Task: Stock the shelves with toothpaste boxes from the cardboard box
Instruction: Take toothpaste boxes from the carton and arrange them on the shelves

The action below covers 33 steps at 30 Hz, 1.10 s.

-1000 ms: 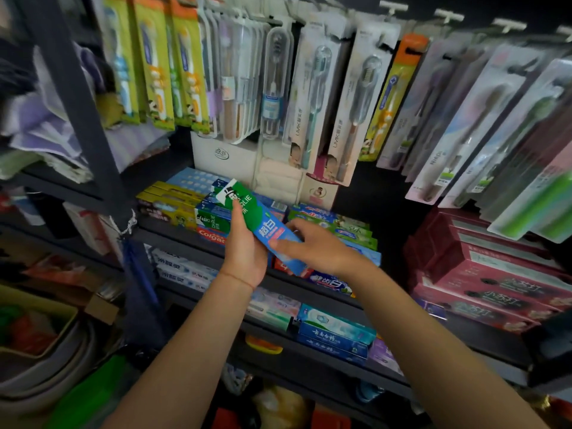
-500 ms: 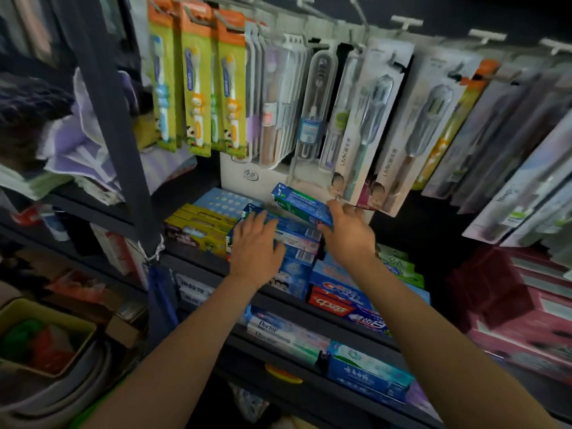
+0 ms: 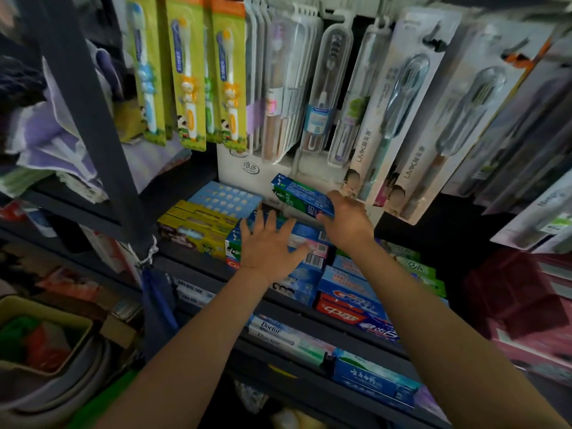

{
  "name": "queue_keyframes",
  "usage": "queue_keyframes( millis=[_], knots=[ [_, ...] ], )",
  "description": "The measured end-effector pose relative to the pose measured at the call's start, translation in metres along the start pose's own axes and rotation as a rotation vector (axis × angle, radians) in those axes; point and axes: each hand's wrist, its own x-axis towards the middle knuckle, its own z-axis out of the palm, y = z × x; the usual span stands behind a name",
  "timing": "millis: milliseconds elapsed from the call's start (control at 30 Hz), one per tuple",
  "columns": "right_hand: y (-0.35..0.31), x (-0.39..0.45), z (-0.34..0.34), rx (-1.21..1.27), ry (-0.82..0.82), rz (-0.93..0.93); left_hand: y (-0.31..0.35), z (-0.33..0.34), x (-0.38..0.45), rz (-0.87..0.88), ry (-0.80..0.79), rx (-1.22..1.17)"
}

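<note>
Up on the dark metal shelf (image 3: 198, 267), the right hand (image 3: 348, 219) grips a long blue-and-green cardboard toothpaste box (image 3: 298, 196) by its near end, fingers curled around it. That box lies nearly flat, its long axis running from the hand up and to the left, so its far end points toward the back left of the shelf, just beneath the hanging white-carded toothbrush packs (image 3: 399, 125). It sits above the stack of blue toothpaste boxes (image 3: 305, 243) in the middle of the shelf; whether it touches the stack cannot be told. The left hand (image 3: 267, 246) lies spread wide, fingers straight and splayed, palm down on top of that stack, holding nothing. Just left of the stack, yellow flat toothpaste cartons (image 3: 193, 226) lie side by side near the shelf's front edge, beside the grey upright post (image 3: 83, 119). To the right of the stack, toward the front edge, lie red-and-blue toothpaste boxes (image 3: 346, 301), and green ones (image 3: 414, 267) sit beyond them. On the lower shelf, a white-and-blue box marked "Doctor" (image 3: 278, 332) lies lengthwise along the front edge.
</note>
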Motion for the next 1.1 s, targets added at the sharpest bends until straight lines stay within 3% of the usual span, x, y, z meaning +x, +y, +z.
queue_keyframes(
  millis=[333, 533, 700, 867, 1100],
  knots=[
    [0.009, 0.021, 0.002, 0.102, -0.187, 0.042, -0.006, 0.005, 0.001, 0.042, 0.053, 0.025],
    [0.003, 0.027, 0.001, 0.112, -0.486, -0.075, -0.004, 0.003, -0.002, 0.027, 0.016, 0.016],
    [0.001, 0.034, -0.004, 0.134, -0.456, -0.04, -0.003, 0.001, -0.003, 0.026, 0.01, 0.012],
    [-0.002, 0.028, -0.013, 0.22, -0.559, -0.02, -0.004, 0.002, -0.003, 0.035, 0.02, 0.024],
    [0.0, 0.019, -0.011, 0.252, -0.486, -0.018, -0.004, 0.001, -0.001, 0.031, -0.019, 0.046]
  ],
)
